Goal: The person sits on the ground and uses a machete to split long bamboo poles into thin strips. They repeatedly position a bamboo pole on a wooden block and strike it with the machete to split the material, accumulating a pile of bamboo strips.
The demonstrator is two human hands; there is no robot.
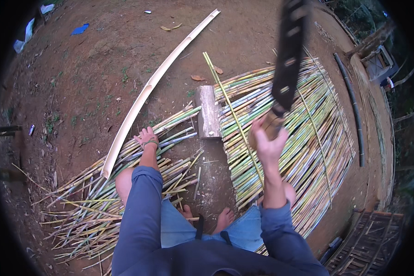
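Note:
My right hand (270,145) is closed around the wooden handle of a machete (287,69). Its dark blade, with a row of slots, points up and is smeared by motion. To the left, my left hand (146,137) lies with fingers spread on several thin bamboo canes (177,117); whether any cane is gripped under the palm is hidden. The upper ends of these canes rest against a squared wooden block (208,112) on the dirt. Right of the block, beneath the raised machete, cut canes (248,161) lie side by side in a wide layer.
Loose canes (92,221) are heaped by my left leg. A long split bamboo half (145,94) lies left of the block. Thin cross canes (234,115) run over the layer. A dark pole (352,110) and a slatted bamboo frame (368,244) are at the right.

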